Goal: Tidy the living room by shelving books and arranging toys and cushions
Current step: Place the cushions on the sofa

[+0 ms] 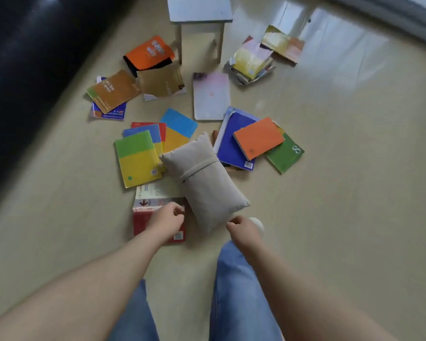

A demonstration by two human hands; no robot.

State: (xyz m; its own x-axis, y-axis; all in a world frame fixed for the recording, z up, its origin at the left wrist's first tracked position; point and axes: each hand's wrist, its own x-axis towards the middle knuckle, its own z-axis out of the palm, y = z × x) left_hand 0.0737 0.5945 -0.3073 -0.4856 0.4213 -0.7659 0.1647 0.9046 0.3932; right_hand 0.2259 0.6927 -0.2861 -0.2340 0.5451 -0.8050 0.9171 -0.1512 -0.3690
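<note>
A beige cushion lies on the floor among several scattered books. My left hand hovers over a red and white book just left of the cushion's near end, fingers loosely curled and holding nothing. My right hand is at the cushion's near right corner, fingers loosely curled, apart from it. A green and yellow book lies left of the cushion. An orange book rests on a blue book to the right.
A black sofa runs along the left. A small grey table stands at the back, with a book stack to its right and orange and brown books to its left. My jeans fill the bottom.
</note>
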